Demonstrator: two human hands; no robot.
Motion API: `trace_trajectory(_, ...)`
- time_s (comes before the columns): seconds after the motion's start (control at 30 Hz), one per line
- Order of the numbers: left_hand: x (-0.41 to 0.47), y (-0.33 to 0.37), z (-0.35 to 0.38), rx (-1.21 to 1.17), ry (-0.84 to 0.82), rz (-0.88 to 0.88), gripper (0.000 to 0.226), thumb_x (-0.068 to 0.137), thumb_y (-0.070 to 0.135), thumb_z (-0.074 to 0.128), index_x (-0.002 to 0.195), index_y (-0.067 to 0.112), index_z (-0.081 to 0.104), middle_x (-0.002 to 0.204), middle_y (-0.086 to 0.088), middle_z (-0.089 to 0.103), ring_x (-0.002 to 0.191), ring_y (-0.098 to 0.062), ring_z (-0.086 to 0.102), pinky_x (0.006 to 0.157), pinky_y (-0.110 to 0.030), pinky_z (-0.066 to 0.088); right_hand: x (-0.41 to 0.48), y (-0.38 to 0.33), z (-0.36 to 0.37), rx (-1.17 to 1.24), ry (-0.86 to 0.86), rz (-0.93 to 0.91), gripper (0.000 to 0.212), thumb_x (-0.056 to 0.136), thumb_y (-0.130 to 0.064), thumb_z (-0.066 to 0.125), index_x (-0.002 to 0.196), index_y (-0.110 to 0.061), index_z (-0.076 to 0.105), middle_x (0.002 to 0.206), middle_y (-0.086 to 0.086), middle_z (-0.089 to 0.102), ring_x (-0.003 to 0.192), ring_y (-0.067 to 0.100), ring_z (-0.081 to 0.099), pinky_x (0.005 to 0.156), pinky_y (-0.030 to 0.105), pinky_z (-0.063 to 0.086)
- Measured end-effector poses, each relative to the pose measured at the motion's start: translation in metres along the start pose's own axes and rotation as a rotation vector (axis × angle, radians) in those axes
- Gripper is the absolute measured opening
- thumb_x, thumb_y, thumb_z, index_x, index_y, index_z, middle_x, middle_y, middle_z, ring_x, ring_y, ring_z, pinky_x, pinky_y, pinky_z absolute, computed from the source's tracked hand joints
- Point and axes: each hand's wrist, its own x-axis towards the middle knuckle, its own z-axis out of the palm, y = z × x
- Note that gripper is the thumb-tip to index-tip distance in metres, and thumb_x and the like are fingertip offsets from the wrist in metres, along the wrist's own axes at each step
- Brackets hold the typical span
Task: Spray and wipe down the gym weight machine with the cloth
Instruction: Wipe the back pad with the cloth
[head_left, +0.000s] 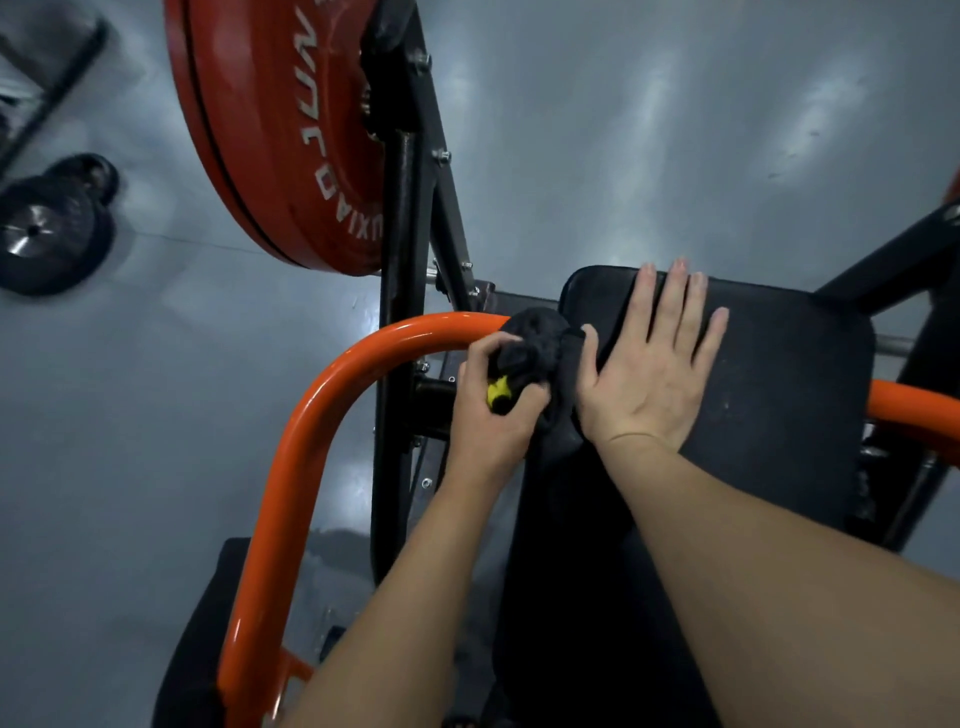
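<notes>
The weight machine has a curved orange bar, a black frame and a black pad. My left hand grips a dark cloth with a yellow patch, bunched against the orange bar where it meets the pad. My right hand lies flat on the pad, fingers straight and spread, thumb touching the cloth. No spray bottle is in view.
A large orange weight plate hangs on the frame at upper left. Black weight plates lie on the grey floor at far left. Another orange bar section runs off to the right behind the pad.
</notes>
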Motion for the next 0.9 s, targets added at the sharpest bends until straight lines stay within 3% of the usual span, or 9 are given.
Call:
trace_trajectory(0.13,0.013,0.005,0.006,0.075,0.053,-0.025,0.040,0.078,0.052,0.079,0.109,0.035,0.059,0.115,0.000,0.064,0.113,-0.014,0.063,0.103,-0.043,0.050,0.000,-0.001,0.000,-0.018,-0.001,0.020,0.074,0.103,-0.051,0.022,0.162,-0.008,0.018,0.170,0.017,0.012,0.158,0.033,0.006,0.127,0.055,0.004)
trace_trajectory(0.23,0.049,0.019,0.016,0.067,0.045,0.016,0.034,0.086,0.050,0.075,0.112,0.033,0.060,0.113,0.007,0.068,0.112,-0.011,0.064,0.100,-0.044,0.052,0.000,-0.003,0.000,-0.040,-0.003,0.016,0.073,0.102,-0.048,0.024,0.162,-0.008,0.016,0.170,0.017,0.010,0.158,0.033,0.005,0.127,0.055,0.004)
trace_trajectory(0.33,0.084,0.040,0.035,0.066,-0.033,0.098,0.038,0.088,0.045,0.075,0.121,0.030,0.064,0.118,0.014,0.069,0.117,-0.004,0.062,0.106,-0.038,0.050,0.000,-0.002,0.000,-0.060,-0.013,0.009,0.084,0.087,-0.040,0.034,0.162,-0.009,0.016,0.170,0.017,0.010,0.158,0.033,0.004,0.127,0.055,0.003)
trace_trajectory(0.43,0.107,0.054,0.042,0.116,-0.162,0.036,0.041,0.080,0.046,0.082,0.115,0.031,0.068,0.110,0.019,0.072,0.109,0.001,0.065,0.103,-0.035,0.051,0.000,-0.001,-0.001,-0.058,0.001,0.003,0.098,0.071,-0.037,0.039,0.162,-0.009,0.017,0.170,0.016,0.011,0.158,0.033,0.006,0.127,0.054,0.003)
trace_trajectory(0.6,0.063,0.029,0.018,0.006,-0.047,0.072,0.039,0.084,0.016,0.079,0.118,0.019,0.060,0.114,0.011,0.067,0.112,-0.009,0.065,0.105,-0.042,0.050,0.001,-0.002,-0.002,-0.064,-0.013,0.004,0.079,0.091,-0.042,0.025,0.163,-0.009,0.016,0.170,0.016,0.011,0.158,0.033,0.006,0.127,0.056,0.004)
trace_trajectory(0.67,0.025,0.017,0.007,-0.078,-0.054,0.007,0.042,0.087,0.004,0.075,0.124,0.013,0.056,0.121,0.006,0.064,0.117,-0.012,0.063,0.108,-0.042,0.049,0.002,-0.003,-0.001,-0.050,-0.002,0.019,0.075,0.099,-0.048,0.027,0.162,-0.009,0.019,0.170,0.017,0.014,0.158,0.033,0.009,0.126,0.056,0.006)
trace_trajectory(0.77,-0.045,-0.012,-0.016,-0.122,-0.058,-0.173,0.043,0.088,-0.010,0.069,0.124,0.008,0.053,0.114,0.005,0.065,0.105,-0.003,0.064,0.097,-0.023,0.050,0.000,-0.006,0.000,-0.035,0.028,0.035,0.077,0.098,-0.051,0.034,0.161,-0.009,0.025,0.169,0.017,0.018,0.157,0.033,0.011,0.127,0.055,0.006)
trace_trajectory(0.83,-0.090,-0.032,-0.035,-0.096,-0.074,-0.308,0.039,0.091,-0.010,0.066,0.121,0.014,0.056,0.107,0.006,0.065,0.098,-0.002,0.064,0.088,-0.016,0.049,-0.001,-0.006,-0.001,-0.027,0.032,0.031,0.077,0.098,-0.050,0.035,0.161,-0.008,0.026,0.169,0.016,0.019,0.157,0.032,0.012,0.127,0.055,0.007)
trace_trajectory(0.9,-0.110,-0.044,-0.045,-0.042,-0.081,-0.386,0.034,0.094,-0.001,0.067,0.117,0.023,0.061,0.104,0.011,0.068,0.100,-0.008,0.064,0.088,-0.019,0.051,0.000,-0.004,-0.002,-0.030,0.032,0.036,0.076,0.098,-0.050,0.035,0.161,-0.009,0.026,0.169,0.016,0.018,0.157,0.032,0.012,0.127,0.055,0.007)
